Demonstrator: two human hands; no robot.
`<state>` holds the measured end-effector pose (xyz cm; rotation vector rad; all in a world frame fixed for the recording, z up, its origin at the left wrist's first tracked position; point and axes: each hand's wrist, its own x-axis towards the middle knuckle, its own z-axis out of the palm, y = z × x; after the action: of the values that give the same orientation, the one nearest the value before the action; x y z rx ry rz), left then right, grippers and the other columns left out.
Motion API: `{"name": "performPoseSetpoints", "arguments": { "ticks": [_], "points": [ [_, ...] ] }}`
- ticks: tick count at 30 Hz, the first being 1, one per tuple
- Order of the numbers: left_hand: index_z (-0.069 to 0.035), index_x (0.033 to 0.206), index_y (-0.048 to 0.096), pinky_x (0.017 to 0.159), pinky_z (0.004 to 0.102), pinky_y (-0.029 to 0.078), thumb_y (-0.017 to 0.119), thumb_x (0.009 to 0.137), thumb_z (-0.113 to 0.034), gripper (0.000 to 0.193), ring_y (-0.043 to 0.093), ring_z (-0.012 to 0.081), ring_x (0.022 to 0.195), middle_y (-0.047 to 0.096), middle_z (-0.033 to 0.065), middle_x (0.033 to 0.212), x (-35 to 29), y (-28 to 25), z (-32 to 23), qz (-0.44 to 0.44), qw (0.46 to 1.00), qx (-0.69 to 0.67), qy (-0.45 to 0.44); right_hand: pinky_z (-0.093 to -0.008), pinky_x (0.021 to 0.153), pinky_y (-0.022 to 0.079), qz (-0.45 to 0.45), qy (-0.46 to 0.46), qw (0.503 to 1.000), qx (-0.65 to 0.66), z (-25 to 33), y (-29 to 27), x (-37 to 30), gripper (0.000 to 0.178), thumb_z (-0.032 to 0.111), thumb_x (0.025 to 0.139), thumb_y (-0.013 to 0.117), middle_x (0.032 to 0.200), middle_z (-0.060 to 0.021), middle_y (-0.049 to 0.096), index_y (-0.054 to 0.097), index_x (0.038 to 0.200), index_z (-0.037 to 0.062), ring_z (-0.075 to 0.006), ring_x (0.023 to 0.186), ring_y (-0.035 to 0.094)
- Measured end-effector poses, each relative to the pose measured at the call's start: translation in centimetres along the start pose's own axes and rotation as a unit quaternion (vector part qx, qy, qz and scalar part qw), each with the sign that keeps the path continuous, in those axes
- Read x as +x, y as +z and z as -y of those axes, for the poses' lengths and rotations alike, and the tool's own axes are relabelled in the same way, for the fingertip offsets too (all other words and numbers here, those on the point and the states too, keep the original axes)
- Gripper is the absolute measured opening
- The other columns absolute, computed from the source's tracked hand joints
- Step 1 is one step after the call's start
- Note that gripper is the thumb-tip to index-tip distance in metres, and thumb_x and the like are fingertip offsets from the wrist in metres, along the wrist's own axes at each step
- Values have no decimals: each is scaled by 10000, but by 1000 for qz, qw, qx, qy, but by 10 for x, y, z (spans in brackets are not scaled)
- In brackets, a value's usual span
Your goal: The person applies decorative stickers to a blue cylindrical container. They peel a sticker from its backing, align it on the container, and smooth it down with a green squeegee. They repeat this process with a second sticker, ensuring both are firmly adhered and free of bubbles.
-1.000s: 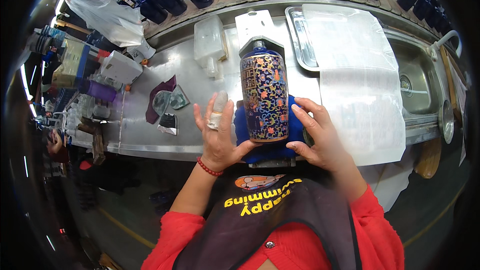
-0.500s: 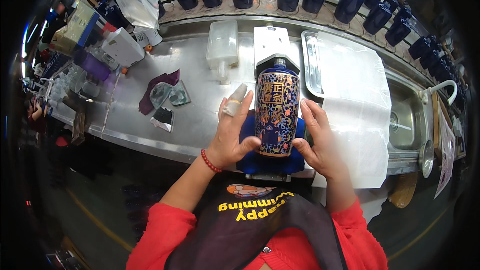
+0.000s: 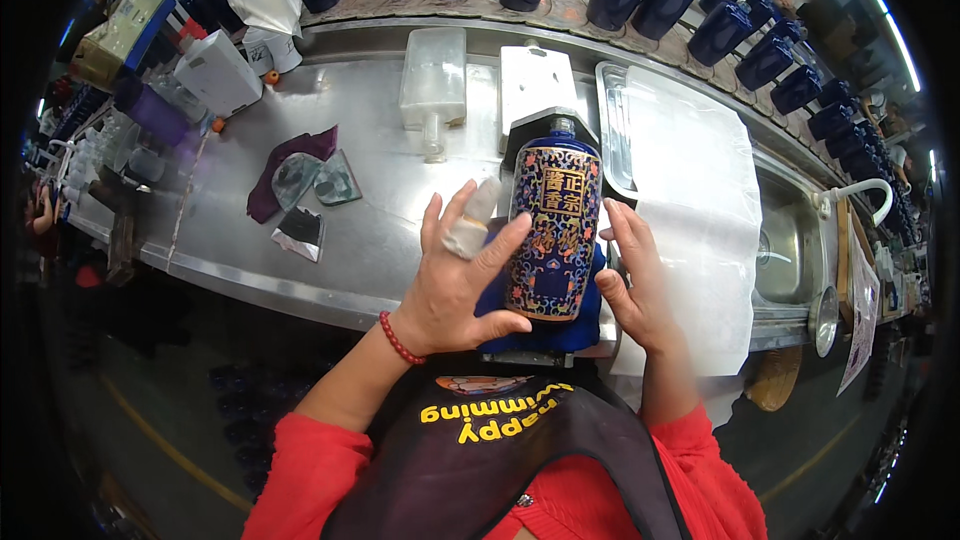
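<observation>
Frames the patterned blue bottle [image 3: 556,260] between left hand [image 3: 445,290] and right hand [image 3: 640,290], spread wide, perhaps to steady either side; cannot tell whether actually pressing. Rests it on blue padding [image 3: 590,318] beneath the grip, probably for cushioning, with neck [image 3: 563,127] pointing away.

And here's the outfit, folks: a bright red top [image 3: 575,480], its sleeves [image 3: 310,465] leaving the forearms uncovered, and a shiny round button [image 3: 525,500] at the chest! Over it, a dark apron [image 3: 395,495] with a curved neckline, carrying chunky yellow lettering [image 3: 498,421] and an orange-and-white cartoon print [image 3: 485,386]. On the left hand [image 3: 455,285], one finger wears a greyish-white wrap [image 3: 468,235], and at that wrist, a bracelet [image 3: 398,340] of round red beads!
</observation>
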<state>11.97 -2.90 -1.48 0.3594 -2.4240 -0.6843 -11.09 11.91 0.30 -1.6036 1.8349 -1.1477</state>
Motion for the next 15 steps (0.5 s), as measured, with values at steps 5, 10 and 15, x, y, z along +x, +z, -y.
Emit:
{"name": "performPoseSetpoints", "arguments": {
  "ticks": [5,10,15],
  "points": [
    [-113,1563,420,1196,623,78,523,963,-656,816,299,479,1460,404,234,1563,30,11,23,-33,995,-75,-63,-447,1086,451,5,-2,1000,-18,4,-4,21,709,455,1015,597,1529,-223,389,395,1557,46,-366,1370,467],
    [-123,1585,379,1194,632,75,546,947,-663,853,305,475,1452,425,232,1544,35,27,28,-43,994,-76,-64,-465,1118,427,19,-30,998,-51,0,-3,34,804,504,959,659,1542,-223,358,366,1581,88,-392,1397,441],
    [-111,1583,377,1200,612,99,547,943,-667,865,317,466,1449,421,251,1540,35,28,28,-44,993,-87,-64,-462,1128,418,31,-12,999,-29,0,-4,35,854,533,927,686,1544,-224,357,362,1584,93,-407,1401,434]
  ]
}}
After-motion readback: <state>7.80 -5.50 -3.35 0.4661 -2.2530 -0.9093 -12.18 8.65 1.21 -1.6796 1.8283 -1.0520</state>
